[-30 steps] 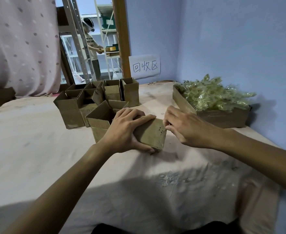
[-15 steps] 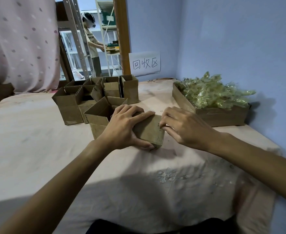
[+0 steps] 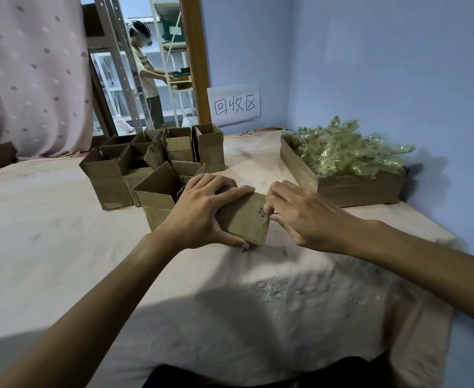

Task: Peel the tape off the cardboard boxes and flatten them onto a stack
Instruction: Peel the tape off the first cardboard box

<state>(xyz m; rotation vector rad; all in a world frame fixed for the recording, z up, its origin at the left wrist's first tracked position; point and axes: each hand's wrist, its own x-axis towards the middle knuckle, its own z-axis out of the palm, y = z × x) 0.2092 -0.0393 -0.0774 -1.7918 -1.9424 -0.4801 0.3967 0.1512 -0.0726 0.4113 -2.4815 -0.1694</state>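
The cloth-covered table (image 3: 62,247) fills most of my view. At upper right a shallow cardboard tray (image 3: 350,190) holds a heap of crumpled tape (image 3: 347,148), so I judge a good deal of peeling is done. Left of centre about eight open boxes (image 3: 105,182) stand upright in a cluster, none flattened, and I see no flat stack anywhere, so most of the work is left. At mid-frame, just in front of that cluster, lies the small box (image 3: 244,219) in hand. My left hand (image 3: 202,211) clamps it, fingers spread over the top and thumb on the near face. My right hand (image 3: 305,217) has thumb and fingertips pinched together on the glossy tape strip (image 3: 261,233) at the box's right end.
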